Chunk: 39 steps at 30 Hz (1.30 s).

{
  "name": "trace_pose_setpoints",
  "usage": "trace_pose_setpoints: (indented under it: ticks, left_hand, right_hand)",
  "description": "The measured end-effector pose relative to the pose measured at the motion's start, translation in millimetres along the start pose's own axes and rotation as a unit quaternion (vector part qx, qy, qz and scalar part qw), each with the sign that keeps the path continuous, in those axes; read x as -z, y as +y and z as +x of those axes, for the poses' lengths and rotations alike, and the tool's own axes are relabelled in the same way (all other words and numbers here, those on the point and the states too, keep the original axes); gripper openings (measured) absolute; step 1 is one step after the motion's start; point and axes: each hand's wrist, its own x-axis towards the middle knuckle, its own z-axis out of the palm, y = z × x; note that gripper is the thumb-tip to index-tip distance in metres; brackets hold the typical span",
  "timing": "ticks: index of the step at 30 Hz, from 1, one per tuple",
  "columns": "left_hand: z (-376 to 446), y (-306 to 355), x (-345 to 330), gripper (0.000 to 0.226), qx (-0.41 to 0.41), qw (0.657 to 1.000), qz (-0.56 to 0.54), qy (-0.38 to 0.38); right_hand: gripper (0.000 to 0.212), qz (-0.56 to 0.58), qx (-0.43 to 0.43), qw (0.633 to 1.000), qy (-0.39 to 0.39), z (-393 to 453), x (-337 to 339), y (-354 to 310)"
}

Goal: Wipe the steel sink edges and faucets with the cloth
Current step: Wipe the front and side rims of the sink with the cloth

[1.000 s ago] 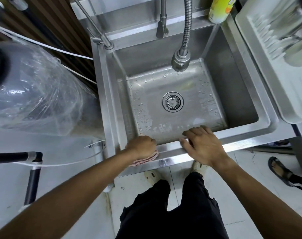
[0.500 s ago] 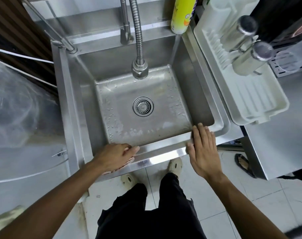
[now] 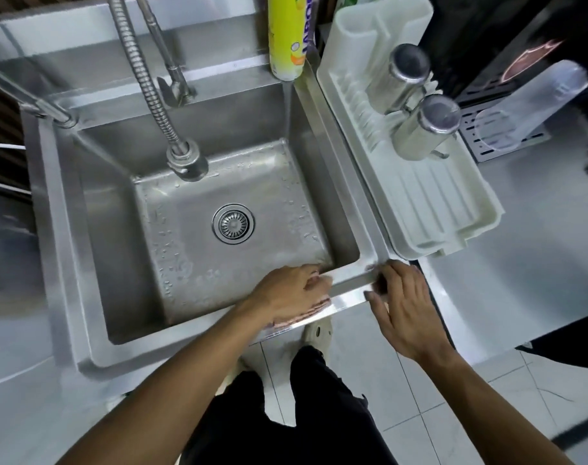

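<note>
The steel sink (image 3: 48, 229) fills the middle of the view, its basin wet with droplets. A flexible spray faucet (image 3: 187, 162) hangs over the basin, and a second faucet (image 3: 173, 85) stands on the back rim. My left hand (image 3: 286, 292) lies on top of a pinkish cloth (image 3: 307, 313) on the sink's front edge, right of the middle, with its fingers curled over the cloth toward the basin. Only a strip of cloth shows under the palm. My right hand (image 3: 403, 303) rests with loose fingers on the front right corner of the rim.
A yellow bottle (image 3: 286, 35) stands on the back right rim. A white dish rack (image 3: 430, 203) with two steel cups (image 3: 423, 132) borders the sink's right edge. A clear plastic cup (image 3: 534, 109) lies farther right. A steel pipe (image 3: 34, 102) meets the back left corner.
My left hand has slid the cloth rightward along the front edge. My right hand has moved ahead of it to the front right corner. The view has shifted right.
</note>
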Motion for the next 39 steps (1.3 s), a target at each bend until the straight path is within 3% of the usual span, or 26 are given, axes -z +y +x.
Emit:
trace_pose_setpoints:
  ticks: [3,5,9,11,13,16,18,20,23,25,29,33,39]
  left_hand:
    - [13.2,14.2,1.0,0.060,0.019,1.000,0.011,-0.022]
    - [28.5,51.1,-6.1,0.056,0.040,0.999,0.013,0.023]
    - [49.0,118.4,-13.9,0.056,0.159,0.979,-0.039,0.124]
    - [66.4,130.3,-9.5,0.056,0.231,0.946,-0.163,0.156]
    - [91.1,133.1,-3.2,0.056,0.275,0.882,-0.324,0.204]
    - [125.3,125.1,20.5,0.060,0.214,0.818,-0.437,0.309]
    - [146.1,112.7,37.5,0.067,0.156,0.811,-0.440,0.354]
    - [159.2,98.0,38.4,0.073,0.106,0.830,-0.400,0.374]
    - [153.2,88.6,-0.6,0.080,0.041,0.882,-0.314,0.350]
    - [144.1,88.5,-15.0,0.077,0.016,0.891,-0.312,0.329]
    - [152.6,94.8,32.9,0.076,0.060,0.831,-0.440,0.337]
    - [181.9,79.1,74.5,0.074,0.123,0.803,-0.484,0.324]
    - [164.8,84.6,48.3,0.071,0.160,0.785,-0.541,0.257]
  right_hand:
    - [0.052,0.039,-0.010,0.999,-0.009,-3.4,2.0,11.1]
    - [0.054,0.052,-0.003,0.998,-0.017,-8.1,0.3,18.0]
    - [0.063,0.019,0.032,0.999,-0.032,-18.9,-7.4,22.4]
    - [0.065,-0.007,0.045,0.998,-0.041,-20.3,-10.4,23.1]
    - [0.068,-0.039,0.054,0.996,-0.053,-20.3,-12.1,23.9]
    - [0.072,-0.080,0.073,0.992,-0.058,-20.5,-12.8,25.3]
    - [0.073,-0.103,0.090,0.989,-0.063,-19.1,-13.6,30.9]
    - [0.072,-0.124,0.106,0.984,-0.072,-17.0,-13.5,37.7]
    - [0.069,-0.135,0.131,0.979,-0.081,-14.6,-9.9,42.8]
    - [0.068,-0.125,0.139,0.979,-0.086,-12.2,-7.4,41.9]
    - [0.073,-0.091,0.145,0.980,-0.097,4.8,-2.3,32.1]
    - [0.069,-0.061,0.146,0.983,-0.090,33.5,-6.0,20.3]
    - [0.066,-0.046,0.068,0.994,-0.071,61.5,-22.1,-1.8]
